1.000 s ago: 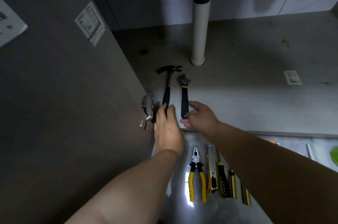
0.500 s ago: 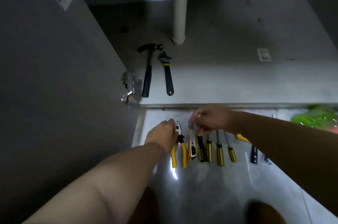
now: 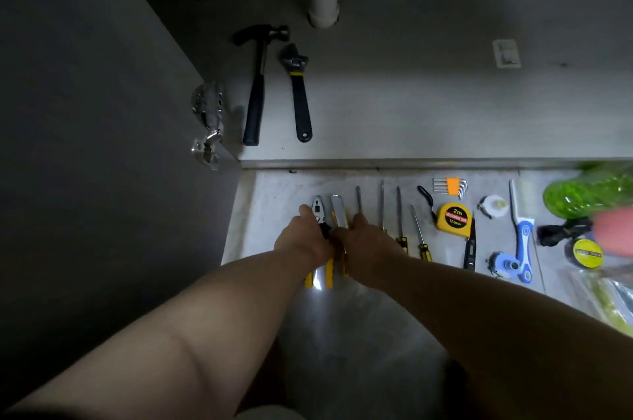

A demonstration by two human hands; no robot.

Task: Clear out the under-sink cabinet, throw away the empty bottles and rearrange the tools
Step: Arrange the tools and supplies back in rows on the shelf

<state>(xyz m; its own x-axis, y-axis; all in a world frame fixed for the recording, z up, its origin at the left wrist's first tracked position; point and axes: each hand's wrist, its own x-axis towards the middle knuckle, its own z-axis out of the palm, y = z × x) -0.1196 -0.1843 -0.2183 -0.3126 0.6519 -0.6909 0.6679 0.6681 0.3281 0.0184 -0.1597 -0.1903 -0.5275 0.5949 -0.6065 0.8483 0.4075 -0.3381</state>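
- Change from half a second ago: the left hand (image 3: 303, 241) and right hand (image 3: 370, 246) have closed in on each other. They now sit side by side, touching, low over the left end of the tool row.
- Earlier, the left hand touched only the head of the pliers (image 3: 318, 209) and the right hand hovered above the row. Now the left hand covers the pliers' pivot and the right hand covers the rear of the utility knife (image 3: 338, 212).
- Hand state: the backs of both hands face the camera and hide the fingers. Whether either hand grips its tool cannot be told.
- The hammer (image 3: 255, 104) and wrench (image 3: 299, 101) have not moved. They lie side by side, apart, on the cabinet floor (image 3: 411, 104) near its left front corner.
- Orientation: hammer and wrench lie with long axes front to back, heads toward the back wall, handles toward the front edge.
- Pliers and knife lie on the tiled floor (image 3: 274, 200) just outside the cabinet, parallel. Nose and blade end point at the cabinet; the yellow handles point toward the person.
- The screwdrivers (image 3: 398, 210) to the right lie the same way, shafts toward the cabinet.
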